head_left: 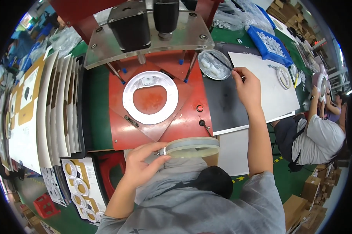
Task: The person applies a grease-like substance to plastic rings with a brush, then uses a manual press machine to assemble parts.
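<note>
Close to my body, my left hand [141, 164] pinches the left end of a round, pale translucent part with a grey band [193, 147]. It is tilted nearly edge-on, and a small light fitting shows by my fingers. My right hand [247, 87] is closed on a thin black stick [221, 60], whose far end reaches over a clear round dish [201, 62] of white paste [215, 69]. Whether the tip touches the paste I cannot tell. Between and beyond my hands, a white ring [130, 103] lies flat on the plate of a red press, apart from both hands.
The red press [181, 130] carries a clear upper plate [102, 50] over the ring. Cardboard dividers [53, 113] stand at left. A blue tray [287, 60] of small white parts and another white ring [284, 78] lie at right. Another person [320, 132] sits farther right.
</note>
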`<action>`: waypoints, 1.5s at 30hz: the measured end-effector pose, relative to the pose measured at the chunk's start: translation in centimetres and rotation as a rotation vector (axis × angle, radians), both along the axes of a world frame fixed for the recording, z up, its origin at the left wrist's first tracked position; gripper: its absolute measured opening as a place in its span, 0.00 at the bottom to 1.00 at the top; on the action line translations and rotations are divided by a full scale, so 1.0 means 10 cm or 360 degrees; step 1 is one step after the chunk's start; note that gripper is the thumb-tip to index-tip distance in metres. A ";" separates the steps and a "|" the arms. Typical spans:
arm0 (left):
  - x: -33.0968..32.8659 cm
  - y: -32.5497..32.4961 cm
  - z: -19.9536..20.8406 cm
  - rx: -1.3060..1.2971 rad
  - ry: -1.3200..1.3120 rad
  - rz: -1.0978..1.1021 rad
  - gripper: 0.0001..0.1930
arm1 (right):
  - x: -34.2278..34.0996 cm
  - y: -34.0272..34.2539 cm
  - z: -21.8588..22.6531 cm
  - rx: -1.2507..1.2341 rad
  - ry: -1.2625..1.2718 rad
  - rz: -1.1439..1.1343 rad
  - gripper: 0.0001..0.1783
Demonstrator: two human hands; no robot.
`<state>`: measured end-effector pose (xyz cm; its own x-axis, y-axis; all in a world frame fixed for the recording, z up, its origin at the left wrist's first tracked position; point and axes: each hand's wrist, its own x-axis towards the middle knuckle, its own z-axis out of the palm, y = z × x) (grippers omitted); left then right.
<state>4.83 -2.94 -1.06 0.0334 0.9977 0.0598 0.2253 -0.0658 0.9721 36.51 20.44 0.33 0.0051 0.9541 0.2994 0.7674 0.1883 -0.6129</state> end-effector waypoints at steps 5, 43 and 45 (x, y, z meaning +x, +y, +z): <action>-0.01 0.00 0.02 0.0016 0.0038 -0.0012 0.17 | -0.09 0.03 0.11 -0.0052 -0.0067 0.0034 0.11; -0.31 0.58 0.84 0.1290 0.0378 -0.0043 0.21 | 0.14 -1.28 0.73 -0.0282 0.0977 0.0802 0.11; -0.30 0.59 0.79 0.1279 0.0340 -0.0049 0.21 | 0.04 -1.31 0.78 -0.0185 0.0950 0.0901 0.11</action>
<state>1.85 2.92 6.86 0.1514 0.6520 0.7430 0.3864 -0.7309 0.5626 36.91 7.34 8.17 -0.3585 0.8848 0.2976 0.1154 0.3584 -0.9264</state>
